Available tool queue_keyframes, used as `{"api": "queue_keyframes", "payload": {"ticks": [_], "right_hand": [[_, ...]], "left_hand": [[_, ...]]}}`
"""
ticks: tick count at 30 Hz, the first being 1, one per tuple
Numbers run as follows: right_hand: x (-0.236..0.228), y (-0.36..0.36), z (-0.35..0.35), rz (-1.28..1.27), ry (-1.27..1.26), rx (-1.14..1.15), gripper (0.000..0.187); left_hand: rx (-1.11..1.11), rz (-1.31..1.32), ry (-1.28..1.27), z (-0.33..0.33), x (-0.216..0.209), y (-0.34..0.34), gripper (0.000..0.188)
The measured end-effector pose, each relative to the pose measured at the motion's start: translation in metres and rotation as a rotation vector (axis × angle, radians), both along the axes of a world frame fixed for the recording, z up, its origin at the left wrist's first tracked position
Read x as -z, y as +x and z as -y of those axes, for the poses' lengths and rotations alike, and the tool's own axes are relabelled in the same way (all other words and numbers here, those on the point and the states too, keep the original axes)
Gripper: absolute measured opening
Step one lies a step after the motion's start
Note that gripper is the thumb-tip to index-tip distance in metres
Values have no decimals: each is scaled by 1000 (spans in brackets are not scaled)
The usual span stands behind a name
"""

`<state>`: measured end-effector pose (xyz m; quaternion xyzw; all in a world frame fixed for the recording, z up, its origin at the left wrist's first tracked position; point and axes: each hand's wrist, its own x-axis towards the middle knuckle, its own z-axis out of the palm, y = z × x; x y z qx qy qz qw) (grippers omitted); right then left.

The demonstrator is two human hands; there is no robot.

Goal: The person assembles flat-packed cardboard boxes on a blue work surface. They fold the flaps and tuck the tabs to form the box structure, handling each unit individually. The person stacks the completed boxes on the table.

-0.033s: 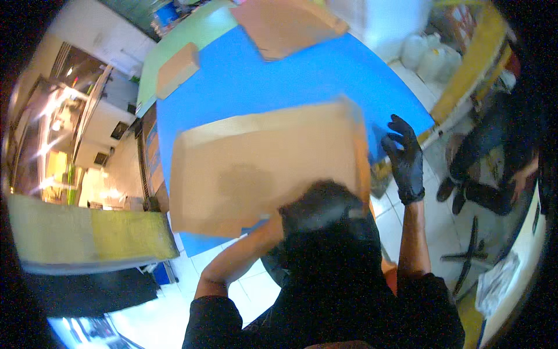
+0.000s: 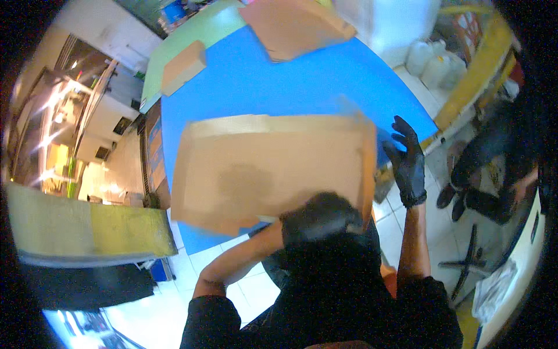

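A shallow brown cardboard tray (image 2: 232,154) with low turned-up edges lies in front of me on the blue tabletop (image 2: 261,87), its outline blurred. My left hand (image 2: 322,218), in a black glove, is at the tray's near edge, toward the right corner. Its fingers are smeared and partly hidden, so their grip does not show. To the right of the tray, my right hand (image 2: 408,163) is raised in a black glove. Its fingers are apart and curved, with nothing in them and a gap to the cardboard.
Brown cardboard sheets (image 2: 296,29) lie at the table's far edge, with a smaller cardboard piece (image 2: 183,67) at the far left. White plastic containers (image 2: 433,61) stand on the floor beyond. A person in dark clothes (image 2: 494,157) is at the right. A yellow-and-cream padded surface (image 2: 93,227) is at the left.
The tray has turned slightly clockwise, its far right corner shifting right and nearer to me. My right hand keeps almost the same pose, and my left hand stays at the near edge.
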<state>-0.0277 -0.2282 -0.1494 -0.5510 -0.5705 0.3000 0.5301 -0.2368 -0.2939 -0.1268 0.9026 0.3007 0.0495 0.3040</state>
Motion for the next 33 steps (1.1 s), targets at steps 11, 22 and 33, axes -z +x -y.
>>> {"api": "queue_keyframes", "payload": {"ticks": [11, 22, 33], "right_hand": [[-2, -32, 28, 493, -10, -498, 28], [15, -80, 64, 200, -311, -708, 39], [-3, -98, 84, 163, -426, -624, 44]], "left_hand": [[-246, -89, 62, 51, -46, -115, 42], [-526, -165, 495, 79, 7, -20, 19], [-1090, -23, 534, 87, 0, -54, 18]]}}
